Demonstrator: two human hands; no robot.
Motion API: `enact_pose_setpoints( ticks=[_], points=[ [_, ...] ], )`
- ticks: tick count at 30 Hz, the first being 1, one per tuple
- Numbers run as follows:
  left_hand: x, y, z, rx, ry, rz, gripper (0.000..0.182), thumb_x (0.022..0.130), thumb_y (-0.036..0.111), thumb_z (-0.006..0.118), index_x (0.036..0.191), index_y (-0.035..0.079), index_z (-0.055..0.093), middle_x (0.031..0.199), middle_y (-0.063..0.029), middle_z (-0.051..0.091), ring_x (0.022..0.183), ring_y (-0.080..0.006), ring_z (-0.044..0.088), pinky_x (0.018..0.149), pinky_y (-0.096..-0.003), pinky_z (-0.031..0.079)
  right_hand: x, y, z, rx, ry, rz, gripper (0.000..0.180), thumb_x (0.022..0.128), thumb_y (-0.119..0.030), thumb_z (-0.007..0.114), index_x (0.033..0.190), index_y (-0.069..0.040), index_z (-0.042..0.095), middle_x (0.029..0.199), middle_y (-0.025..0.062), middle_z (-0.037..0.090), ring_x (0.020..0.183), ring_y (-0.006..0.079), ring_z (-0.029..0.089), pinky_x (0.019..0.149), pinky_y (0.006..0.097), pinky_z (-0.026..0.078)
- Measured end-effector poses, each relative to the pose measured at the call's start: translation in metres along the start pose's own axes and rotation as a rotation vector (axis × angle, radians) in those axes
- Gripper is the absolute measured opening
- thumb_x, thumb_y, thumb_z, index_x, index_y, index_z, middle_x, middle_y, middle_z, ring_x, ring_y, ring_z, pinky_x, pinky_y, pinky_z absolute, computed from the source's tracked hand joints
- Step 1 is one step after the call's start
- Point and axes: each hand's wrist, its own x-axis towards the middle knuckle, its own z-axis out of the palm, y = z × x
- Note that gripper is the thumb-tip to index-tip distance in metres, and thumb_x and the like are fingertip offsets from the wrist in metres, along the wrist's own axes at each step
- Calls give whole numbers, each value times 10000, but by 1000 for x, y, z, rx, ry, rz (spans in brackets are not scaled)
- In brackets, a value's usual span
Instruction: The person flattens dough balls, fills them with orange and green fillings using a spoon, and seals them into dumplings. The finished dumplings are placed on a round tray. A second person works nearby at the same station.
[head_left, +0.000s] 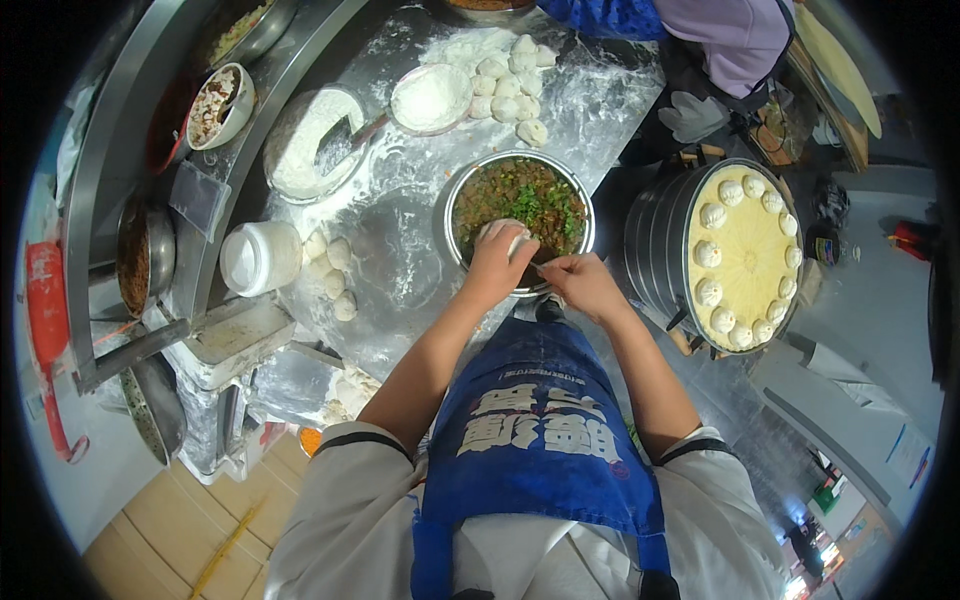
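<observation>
My left hand (491, 262) is cupped around a piece of pale dough (511, 228) above the near part of a steel bowl. Chopped brown filling with green herbs fills the bowl (451, 217). Close by, at the bowl's near right rim, my right hand (581, 281) pinches a thin utensil (537, 266), whose far end is hidden by my left hand and the dough. Inside the dough I cannot see.
Round dough pieces (505, 109) lie on the floured steel table (405, 225), beside a bowl of flour (431, 97) and a flour basin (300, 150). A white plastic jar (259, 259) stands left. On the right, a stacked steamer (742, 262) carries pleated buns. Another person's sleeve (727, 45) shows beyond.
</observation>
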Motion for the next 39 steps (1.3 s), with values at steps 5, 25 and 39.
enact_pose_setpoints(
  ticks=[5,25,39],
  points=[
    [5,14,-15,-73,138,16,314,1092,260,662,1042,-37,747,997,-159,752,891,-289,724,852,-372,556,-41,-58,-3,-120,-26,51,316,987,-228,694,960,75,778,659,147,663,561,204,622,589,431,524],
    [13,-21,-25,-1531,37,-1007,275,1076,326,677,1166,75,740,1091,-91,799,1010,-281,776,932,-470,631,-3,45,-1,11,43,-61,270,1044,-142,645,1203,-3,813,775,-48,664,681,60,541,636,273,450],
    [14,-47,-80,-1705,-98,-812,372,1118,264,467,1242,5,702,1188,-185,777,1130,-331,755,1039,-525,611,11,19,22,-501,220,-181,326,936,-179,665,1203,-112,840,946,258,780,937,422,779,838,511,603]
  ],
)
